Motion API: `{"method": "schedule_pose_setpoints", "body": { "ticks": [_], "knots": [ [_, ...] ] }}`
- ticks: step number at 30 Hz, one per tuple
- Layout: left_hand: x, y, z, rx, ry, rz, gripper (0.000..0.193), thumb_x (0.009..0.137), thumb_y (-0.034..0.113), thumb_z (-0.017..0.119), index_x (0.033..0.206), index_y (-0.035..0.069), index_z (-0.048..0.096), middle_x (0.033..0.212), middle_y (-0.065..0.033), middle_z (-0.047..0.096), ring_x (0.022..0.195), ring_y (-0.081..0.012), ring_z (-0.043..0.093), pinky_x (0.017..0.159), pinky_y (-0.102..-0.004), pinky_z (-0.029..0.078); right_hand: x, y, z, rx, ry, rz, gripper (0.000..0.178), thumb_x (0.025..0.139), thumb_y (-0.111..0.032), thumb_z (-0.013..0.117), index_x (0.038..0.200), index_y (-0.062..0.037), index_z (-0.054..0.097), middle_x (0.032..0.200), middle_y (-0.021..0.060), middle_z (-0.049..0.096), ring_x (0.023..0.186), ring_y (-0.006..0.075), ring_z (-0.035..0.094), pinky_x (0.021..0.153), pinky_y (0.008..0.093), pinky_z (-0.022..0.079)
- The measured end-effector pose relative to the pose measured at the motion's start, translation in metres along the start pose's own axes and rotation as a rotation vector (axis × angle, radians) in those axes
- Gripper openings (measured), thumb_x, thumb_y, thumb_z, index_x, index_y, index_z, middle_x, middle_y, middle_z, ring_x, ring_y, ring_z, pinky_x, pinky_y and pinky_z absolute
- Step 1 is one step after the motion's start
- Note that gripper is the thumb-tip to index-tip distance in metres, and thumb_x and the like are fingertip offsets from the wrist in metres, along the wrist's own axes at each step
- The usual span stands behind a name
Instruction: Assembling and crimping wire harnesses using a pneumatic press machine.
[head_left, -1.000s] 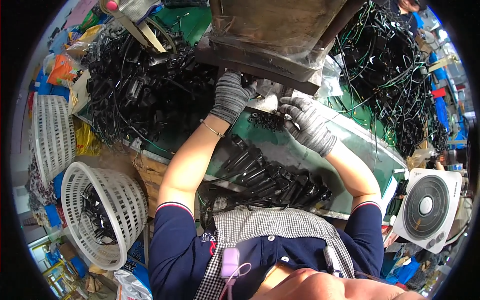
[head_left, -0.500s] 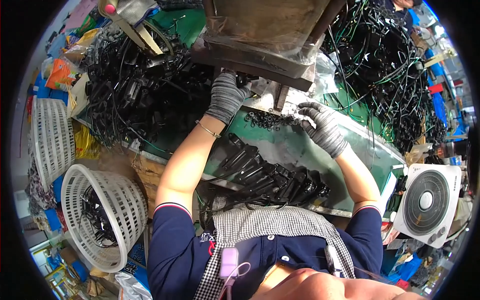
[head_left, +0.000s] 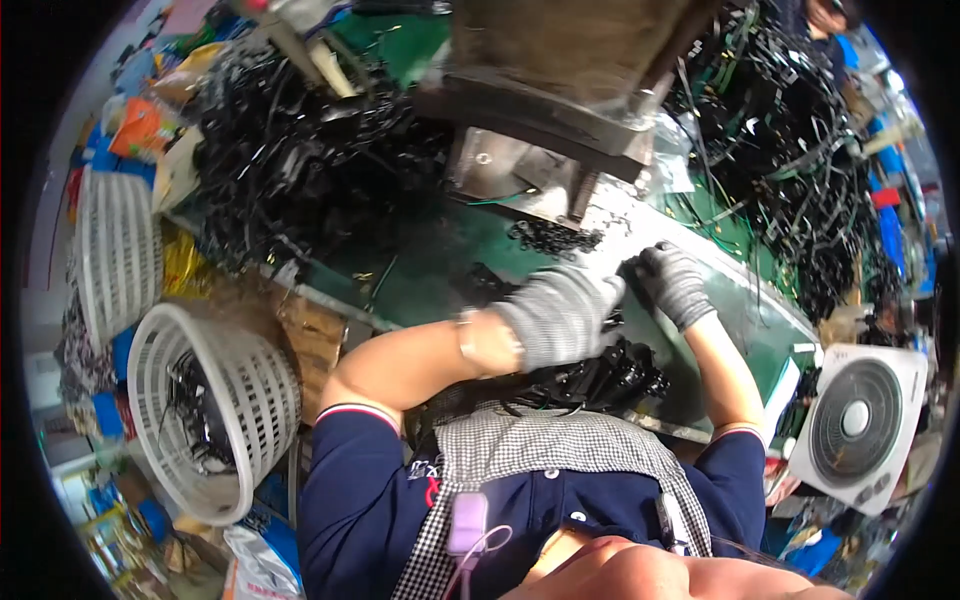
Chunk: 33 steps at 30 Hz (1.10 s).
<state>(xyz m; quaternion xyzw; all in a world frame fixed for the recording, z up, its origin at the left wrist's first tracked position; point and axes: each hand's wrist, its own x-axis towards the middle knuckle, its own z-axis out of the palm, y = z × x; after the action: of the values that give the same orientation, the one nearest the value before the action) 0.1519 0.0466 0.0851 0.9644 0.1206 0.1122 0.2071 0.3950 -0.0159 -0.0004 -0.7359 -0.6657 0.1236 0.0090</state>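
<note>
My left hand, in a striped grey knit glove, hovers over the pile of long black plastic parts near the table's front edge. Motion smears it, and I cannot tell what its fingers hold. In a matching glove, my right hand is above the green table to the right, its fingers curled together. Something small and dark shows at its fingertips, too unclear to name. A heap of small black rings lies between the hands and the machine. The machine's metal bed is in view under its dark crossbar.
Tangled black cabled parts cover the table's left; black and green wires fill the right. A white basket holding black parts tilts at the lower left, another behind it. A white fan stands at the right.
My left hand has moved from the machine's bed back toward me, over the black parts. My right hand has drawn slightly nearer with its fingers more curled. The whole view has shifted a little.
</note>
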Motion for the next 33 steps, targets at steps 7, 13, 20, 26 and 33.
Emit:
{"method": "schedule_pose_setpoints", "body": {
  "ticks": [7, 13, 20, 26, 33],
  "knots": [
    [0.035, 0.010, 0.045, -0.163, -0.093, -0.230, 0.055, 0.081, 0.033, 0.066, 0.115, -0.007, 0.046, 0.092, -0.0256, 0.058, 0.078, -0.0327, 0.062, 0.067, -0.0401, 0.052, -0.002, -0.025, -0.010, -0.116, 0.024, 0.025, 0.021, 0.076, -0.026, 0.066, 0.085, -0.0060, 0.066, 0.084, 0.0180, 0.063, 0.083, 0.0349, 0.061, 0.073, 0.0460, 0.049],
    [-0.032, -0.027, 0.013, -0.150, 0.395, -0.106, 0.041, 0.083, 0.027, 0.065, 0.111, -0.001, 0.053, 0.094, -0.0195, 0.062, 0.080, -0.0310, 0.065, 0.069, -0.0376, 0.054, -0.001, -0.020, -0.002, -0.130, -0.010, 0.023, 0.022, 0.073, -0.023, 0.069, 0.085, -0.0055, 0.065, 0.085, 0.0176, 0.063, 0.083, 0.0346, 0.061, 0.072, 0.0452, 0.049],
    [-0.217, -0.139, -0.090, 0.581, 0.861, -0.974, 0.033, 0.073, 0.002, 0.063, 0.105, 0.006, 0.062, 0.098, -0.0152, 0.062, 0.091, -0.0326, 0.060, 0.081, -0.0423, 0.049, 0.001, -0.002, 0.006, -0.030, 0.040, 0.044, 0.018, 0.075, -0.020, 0.069, 0.085, -0.0065, 0.064, 0.088, 0.0186, 0.064, 0.086, 0.0352, 0.062, 0.072, 0.0454, 0.050],
    [-0.255, -0.191, -0.112, 0.596, 0.462, -0.619, 0.045, 0.071, 0.001, 0.066, 0.115, 0.010, 0.061, 0.108, -0.0132, 0.061, 0.099, -0.0318, 0.057, 0.088, -0.0410, 0.047, 0.015, -0.007, -0.011, 0.339, 0.142, 0.053, 0.017, 0.082, -0.020, 0.067, 0.090, -0.0052, 0.064, 0.084, 0.0163, 0.064, 0.077, 0.0303, 0.062, 0.071, 0.0393, 0.050],
    [-0.258, -0.183, -0.139, 0.599, 0.291, -0.542, 0.047, 0.067, -0.004, 0.070, 0.113, 0.007, 0.061, 0.116, -0.0167, 0.058, 0.102, -0.0357, 0.057, 0.087, -0.0396, 0.050, 0.025, -0.076, -0.037, 0.583, -0.074, -0.107, 0.011, 0.087, -0.011, 0.064, 0.095, -0.0045, 0.066, 0.080, 0.0080, 0.066, 0.076, 0.0155, 0.061, 0.071, 0.0311, 0.050]
  ]
}}
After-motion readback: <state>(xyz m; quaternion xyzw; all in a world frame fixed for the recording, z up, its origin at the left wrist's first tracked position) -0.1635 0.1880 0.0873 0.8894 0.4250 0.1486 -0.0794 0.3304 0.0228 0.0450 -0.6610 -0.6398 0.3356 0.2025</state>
